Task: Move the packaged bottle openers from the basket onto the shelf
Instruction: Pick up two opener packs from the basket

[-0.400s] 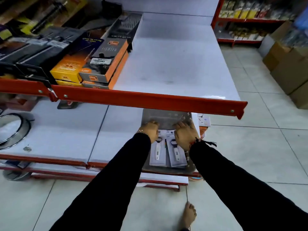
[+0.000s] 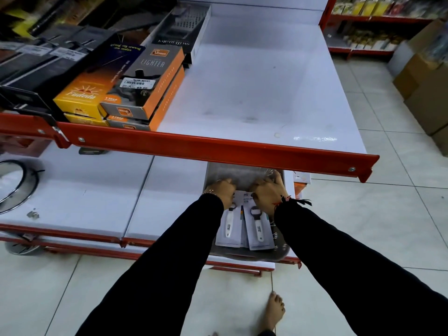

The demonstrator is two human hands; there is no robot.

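In the head view, the left hand [image 2: 221, 193] and right hand [image 2: 268, 194] each grip the top end of one of two packaged bottle openers [image 2: 258, 229], which lie side by side in the grey basket [image 2: 242, 174] on the lower shelf [image 2: 169, 202].

A grey and orange box [image 2: 150, 76] on the upper shelf reads "LIGHTER" on its top, with an orange "1 YEAR" badge [image 2: 111, 99] near its lower corner. A white price sticker [image 2: 138, 83] on it reads "NINE MART" and "69.00". The yellow box [image 2: 80, 95] beside it carries a script name that looks like "Fudeda", while print on the opener packs [image 2: 258, 226] is too small to read.
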